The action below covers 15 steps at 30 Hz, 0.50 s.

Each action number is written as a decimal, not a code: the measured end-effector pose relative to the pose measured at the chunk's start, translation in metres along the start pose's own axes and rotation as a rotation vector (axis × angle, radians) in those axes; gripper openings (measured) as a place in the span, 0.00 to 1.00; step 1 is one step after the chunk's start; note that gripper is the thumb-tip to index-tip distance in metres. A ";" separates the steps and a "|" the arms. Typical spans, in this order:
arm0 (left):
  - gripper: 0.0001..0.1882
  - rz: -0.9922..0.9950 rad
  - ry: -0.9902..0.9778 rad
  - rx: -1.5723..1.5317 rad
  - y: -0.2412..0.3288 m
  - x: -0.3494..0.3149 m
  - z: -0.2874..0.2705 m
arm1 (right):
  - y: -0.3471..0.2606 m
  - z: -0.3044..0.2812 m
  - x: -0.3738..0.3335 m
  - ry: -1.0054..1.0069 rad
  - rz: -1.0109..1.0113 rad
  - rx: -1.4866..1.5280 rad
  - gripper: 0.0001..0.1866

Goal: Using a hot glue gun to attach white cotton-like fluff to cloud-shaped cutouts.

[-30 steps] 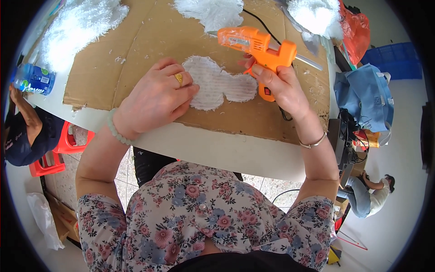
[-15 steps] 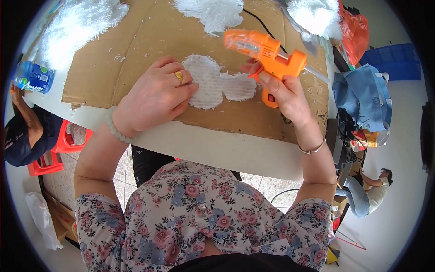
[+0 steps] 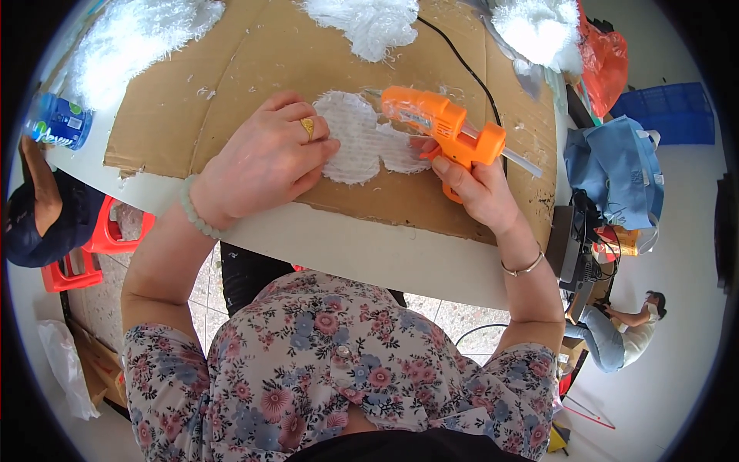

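Observation:
An orange hot glue gun (image 3: 446, 123) is gripped in my right hand (image 3: 481, 189), its nozzle pointing left above a white fuzzy fabric piece (image 3: 350, 138). A glue stick (image 3: 523, 162) pokes out of the gun's back end. The fabric lies flat on brown cardboard (image 3: 262, 69) and has two rounded lobes, the left one larger. My left hand (image 3: 265, 158) rests on its left edge, with curled fingers pressed together there. Whether those fingertips pinch the fabric or only hold it down is hidden.
Heaps of white fluffy material (image 3: 146, 46) lie at the table's far side, with another tuft (image 3: 366, 27) at the top middle. A blue-labelled bottle (image 3: 65, 123) stands at the left edge. Blue bags (image 3: 616, 173) sit beyond the right edge. Two other people are nearby.
My right hand has brought the glue gun down and slightly left, so its nozzle is nearer the fabric. My left hand has stayed in place.

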<state>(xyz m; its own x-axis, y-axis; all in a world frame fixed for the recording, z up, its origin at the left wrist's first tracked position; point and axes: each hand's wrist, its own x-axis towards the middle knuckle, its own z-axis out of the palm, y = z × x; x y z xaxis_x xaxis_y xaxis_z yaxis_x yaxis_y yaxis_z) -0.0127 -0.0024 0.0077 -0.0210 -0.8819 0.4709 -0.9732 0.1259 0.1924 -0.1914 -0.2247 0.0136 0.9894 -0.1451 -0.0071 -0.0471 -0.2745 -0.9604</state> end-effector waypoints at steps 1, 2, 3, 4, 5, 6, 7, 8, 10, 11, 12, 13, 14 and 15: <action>0.12 0.003 -0.003 0.010 0.000 0.000 0.000 | 0.001 -0.001 -0.002 -0.004 0.001 0.000 0.12; 0.12 0.007 -0.006 0.019 0.000 0.000 -0.001 | 0.004 -0.004 -0.005 0.018 -0.001 0.021 0.13; 0.12 0.006 -0.004 0.018 0.000 0.000 0.000 | 0.006 -0.007 -0.008 0.042 -0.002 0.040 0.14; 0.12 0.007 -0.004 0.016 0.000 0.000 0.000 | 0.006 -0.010 -0.008 0.041 -0.001 0.039 0.14; 0.12 0.009 -0.004 0.015 0.000 0.000 0.001 | 0.005 -0.012 -0.007 0.085 -0.069 0.066 0.15; 0.12 0.009 -0.004 0.013 0.000 0.000 0.001 | 0.005 -0.014 -0.006 0.131 -0.138 0.094 0.15; 0.12 0.008 0.004 0.014 0.000 0.000 0.001 | 0.004 -0.016 -0.004 0.128 -0.151 0.101 0.14; 0.11 0.006 0.011 0.015 0.000 -0.001 0.001 | 0.004 -0.016 -0.001 0.129 -0.151 0.101 0.14; 0.11 0.004 -0.004 0.011 -0.001 -0.001 0.001 | 0.003 -0.007 0.006 0.081 -0.110 0.074 0.14; 0.11 0.000 -0.018 0.007 -0.001 -0.001 0.000 | -0.005 0.000 0.008 0.071 -0.053 -0.015 0.14; 0.11 -0.002 -0.018 0.010 -0.001 -0.001 0.000 | -0.006 0.006 0.011 0.068 -0.056 -0.014 0.14; 0.11 0.002 -0.007 0.012 0.000 0.000 0.001 | -0.006 0.012 0.014 0.014 0.009 -0.039 0.14; 0.11 0.006 0.004 0.013 0.000 0.000 0.001 | -0.006 0.015 0.015 -0.041 0.075 -0.064 0.14; 0.11 -0.001 0.005 0.018 0.000 0.000 0.001 | -0.007 0.017 0.015 -0.048 0.071 -0.063 0.14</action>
<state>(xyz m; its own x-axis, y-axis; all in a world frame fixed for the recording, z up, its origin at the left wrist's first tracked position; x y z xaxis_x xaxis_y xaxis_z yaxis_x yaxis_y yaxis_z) -0.0125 -0.0026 0.0064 -0.0188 -0.8796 0.4753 -0.9772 0.1168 0.1775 -0.1736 -0.2093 0.0154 0.9886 -0.1210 -0.0894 -0.1246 -0.3250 -0.9375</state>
